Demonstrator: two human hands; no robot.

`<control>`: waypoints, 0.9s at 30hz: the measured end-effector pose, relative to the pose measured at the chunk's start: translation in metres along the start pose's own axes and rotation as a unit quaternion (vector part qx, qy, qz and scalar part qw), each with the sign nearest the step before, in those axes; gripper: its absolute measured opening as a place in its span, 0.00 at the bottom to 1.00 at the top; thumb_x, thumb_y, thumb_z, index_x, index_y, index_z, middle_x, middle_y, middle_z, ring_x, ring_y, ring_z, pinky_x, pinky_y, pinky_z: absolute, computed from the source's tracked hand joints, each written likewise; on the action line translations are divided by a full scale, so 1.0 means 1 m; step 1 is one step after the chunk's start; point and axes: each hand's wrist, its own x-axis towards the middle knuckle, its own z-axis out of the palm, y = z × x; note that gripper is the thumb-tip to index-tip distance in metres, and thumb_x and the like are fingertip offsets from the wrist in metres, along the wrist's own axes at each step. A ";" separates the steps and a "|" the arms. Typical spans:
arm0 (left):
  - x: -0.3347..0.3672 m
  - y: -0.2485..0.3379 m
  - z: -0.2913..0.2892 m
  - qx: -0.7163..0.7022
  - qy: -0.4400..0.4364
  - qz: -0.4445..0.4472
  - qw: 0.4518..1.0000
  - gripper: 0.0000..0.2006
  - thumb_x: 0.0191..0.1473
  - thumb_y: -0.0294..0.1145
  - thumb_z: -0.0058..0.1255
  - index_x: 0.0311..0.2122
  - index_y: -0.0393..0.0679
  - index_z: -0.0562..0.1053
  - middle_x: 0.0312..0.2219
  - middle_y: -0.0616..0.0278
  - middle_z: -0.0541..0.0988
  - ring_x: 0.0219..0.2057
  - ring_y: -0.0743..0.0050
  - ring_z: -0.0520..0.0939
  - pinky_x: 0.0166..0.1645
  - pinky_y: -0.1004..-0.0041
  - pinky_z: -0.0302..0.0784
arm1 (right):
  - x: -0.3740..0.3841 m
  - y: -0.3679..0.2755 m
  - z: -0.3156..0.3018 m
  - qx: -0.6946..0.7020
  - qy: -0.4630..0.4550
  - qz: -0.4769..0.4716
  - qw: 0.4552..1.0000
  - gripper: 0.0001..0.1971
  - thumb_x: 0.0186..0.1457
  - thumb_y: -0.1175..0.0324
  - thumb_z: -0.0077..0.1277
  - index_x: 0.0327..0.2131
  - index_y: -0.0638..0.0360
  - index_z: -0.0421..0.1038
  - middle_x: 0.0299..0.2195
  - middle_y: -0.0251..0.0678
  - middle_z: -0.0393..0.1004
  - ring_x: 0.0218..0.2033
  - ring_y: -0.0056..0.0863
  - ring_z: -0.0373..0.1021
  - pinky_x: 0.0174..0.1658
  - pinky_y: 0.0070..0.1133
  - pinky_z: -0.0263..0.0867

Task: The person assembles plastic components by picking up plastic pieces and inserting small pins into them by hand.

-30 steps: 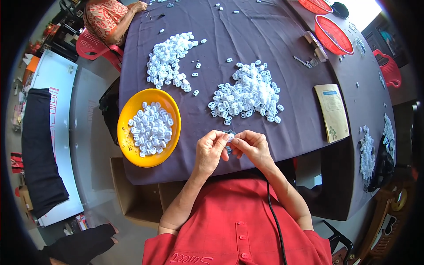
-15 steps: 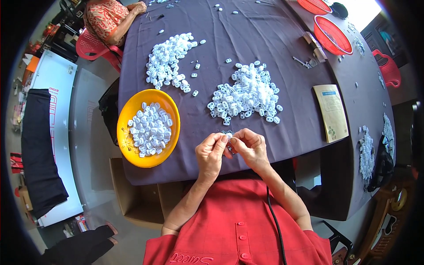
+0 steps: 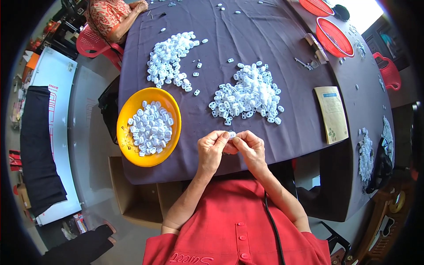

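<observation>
Yellow bowl (image 3: 150, 94) left of grip: holds pieces (image 3: 152, 128), whether finished cannot tell. First pile (image 3: 165, 59) beyond grip, left: apparently outstanding. Left hand (image 3: 210, 149), right hand (image 3: 253, 151): both pinching white piece (image 3: 232, 134), seemingly in process. Second pile (image 3: 248, 95) beyond grip: likewise outstanding

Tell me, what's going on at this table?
A person in a red shirt is holding a small white piece between the left hand and the right hand, near the table's edge. Just what is being done to it is too small to tell. Beyond the hands, a left heap and a right heap of similar two-holed pieces lie on the dark tablecloth. A yellow bowl on the left holds more.
</observation>
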 end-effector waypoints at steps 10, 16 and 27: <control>0.002 -0.003 -0.009 -0.029 -0.013 -0.020 0.999 0.10 0.54 0.30 0.44 0.29 0.33 0.72 0.19 0.61 0.75 0.15 0.79 0.76 0.21 0.83 0.73 | 0.004 -0.004 -0.006 -0.006 -0.058 0.048 0.997 0.06 0.50 0.71 0.50 0.31 0.64 0.69 0.23 0.27 0.71 0.24 0.11 0.65 0.28 0.12 0.63; 0.004 -0.003 -0.014 -0.015 -0.020 -0.038 0.999 0.09 0.53 0.31 0.47 0.29 0.34 0.72 0.19 0.61 0.74 0.13 0.80 0.74 0.18 0.83 0.72 | 0.005 -0.010 -0.011 -0.053 -0.086 -0.011 0.995 0.17 0.47 0.76 0.52 0.42 0.63 0.64 0.31 0.31 0.68 0.30 0.15 0.66 0.34 0.14 0.64; 0.001 -0.002 -0.010 -0.005 -0.020 -0.032 0.999 0.09 0.53 0.31 0.46 0.27 0.36 0.73 0.17 0.64 0.75 0.13 0.85 0.72 0.18 0.84 0.68 | 0.008 -0.017 -0.002 -0.187 -0.121 -0.186 0.957 0.19 0.43 0.82 0.51 0.42 0.63 0.66 0.34 0.37 0.68 0.29 0.22 0.69 0.32 0.17 0.67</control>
